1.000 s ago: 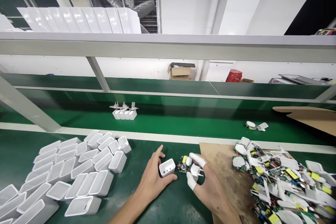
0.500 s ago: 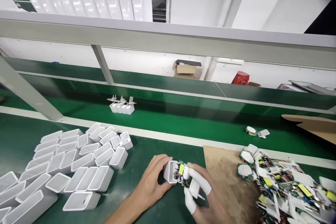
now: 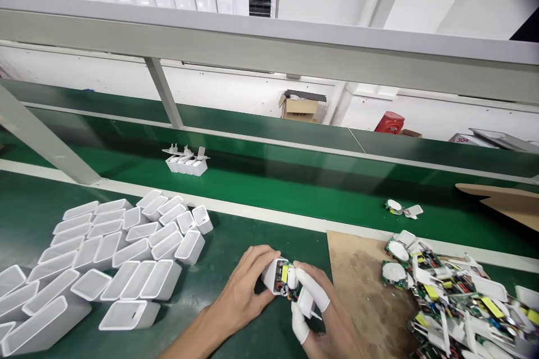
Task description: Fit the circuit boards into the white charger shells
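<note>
The left hand (image 3: 242, 289) pinches a white casing (image 3: 270, 276) over the green bench (image 3: 240, 235), mouth turned rightward, seemingly to meet the circuit board (image 3: 288, 279); the right hand (image 3: 326, 305), 2 digits white-covered, pinches that board at the mouth, apparently for alignment.

Looks like a factory workshop: lots of matching white boxes (image 3: 131, 254) L of L hand (image 3: 248, 280), big pile of elec. parts (image 3: 467, 303) R of R hand (image 3: 330, 322), plus long green worktop (image 3: 273, 185) past both.
</note>
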A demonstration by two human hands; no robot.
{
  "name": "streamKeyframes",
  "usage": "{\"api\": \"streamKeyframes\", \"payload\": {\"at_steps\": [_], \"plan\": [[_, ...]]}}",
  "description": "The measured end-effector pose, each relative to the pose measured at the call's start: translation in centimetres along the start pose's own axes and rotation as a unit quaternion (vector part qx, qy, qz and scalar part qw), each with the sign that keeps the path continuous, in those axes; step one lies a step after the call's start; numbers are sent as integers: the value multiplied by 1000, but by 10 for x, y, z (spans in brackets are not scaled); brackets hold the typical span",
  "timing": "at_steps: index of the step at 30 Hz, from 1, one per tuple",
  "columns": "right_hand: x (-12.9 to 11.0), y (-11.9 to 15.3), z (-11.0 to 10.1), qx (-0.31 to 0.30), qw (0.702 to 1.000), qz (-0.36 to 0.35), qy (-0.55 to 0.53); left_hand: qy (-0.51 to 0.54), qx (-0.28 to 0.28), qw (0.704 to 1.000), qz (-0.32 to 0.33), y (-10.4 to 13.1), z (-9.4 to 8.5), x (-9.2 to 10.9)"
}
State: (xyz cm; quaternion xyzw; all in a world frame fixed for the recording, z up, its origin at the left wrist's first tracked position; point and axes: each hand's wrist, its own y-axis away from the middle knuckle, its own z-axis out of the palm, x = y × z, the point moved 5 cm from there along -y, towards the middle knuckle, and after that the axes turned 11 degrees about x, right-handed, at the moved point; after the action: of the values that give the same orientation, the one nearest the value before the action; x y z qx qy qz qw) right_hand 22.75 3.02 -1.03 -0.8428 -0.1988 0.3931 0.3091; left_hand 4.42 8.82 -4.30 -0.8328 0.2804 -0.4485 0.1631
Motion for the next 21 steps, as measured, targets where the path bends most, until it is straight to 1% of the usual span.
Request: {"api": "streamKeyframes", "payload": {"at_steps": [8,12,18,21], "plan": [[4,2,0,-13,1000,6,10,8,-7,1000,-10,3,2,-3],[6,0,-1,-8,1000,-1,16,7,-5,1000,-6,3,1,0],[5,-4,-3,-2,1000,0,6,8,-19,1000,-16,1,1,3],[4,-8,-6,-11,1000,4,14,6,-21,1000,-16,2,2,3]]}}
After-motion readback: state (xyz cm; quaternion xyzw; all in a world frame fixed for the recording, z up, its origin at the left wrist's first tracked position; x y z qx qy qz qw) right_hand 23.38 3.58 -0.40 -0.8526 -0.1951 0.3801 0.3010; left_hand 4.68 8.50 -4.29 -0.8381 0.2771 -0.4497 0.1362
